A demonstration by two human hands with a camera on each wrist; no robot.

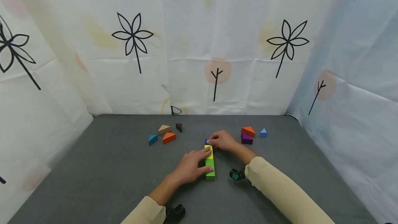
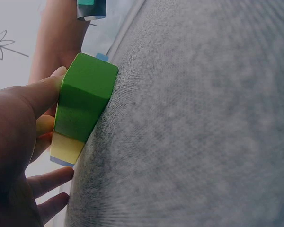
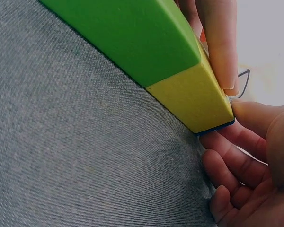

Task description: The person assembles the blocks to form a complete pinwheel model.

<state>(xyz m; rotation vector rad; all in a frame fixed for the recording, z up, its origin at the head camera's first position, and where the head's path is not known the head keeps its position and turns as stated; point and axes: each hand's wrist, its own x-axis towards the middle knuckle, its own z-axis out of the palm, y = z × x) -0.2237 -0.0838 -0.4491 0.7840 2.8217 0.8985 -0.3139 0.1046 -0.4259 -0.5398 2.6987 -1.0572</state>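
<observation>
A green block and a yellow block lie end to end in a straight row on the grey table. At the row's far end sits a blue block, mostly hidden by my right hand, which pinches it between thumb and fingers. My left hand spans the row from the left with fairly straight fingers. Its thumb touches the top of the green block, and its fingertips rest on the yellow one. The right wrist view shows only a thin edge of blue against the yellow block.
Back left on the table lie a tan block, a dark brown block, an orange block and a teal block. Back right are an orange-red block, a purple block and a light blue triangle.
</observation>
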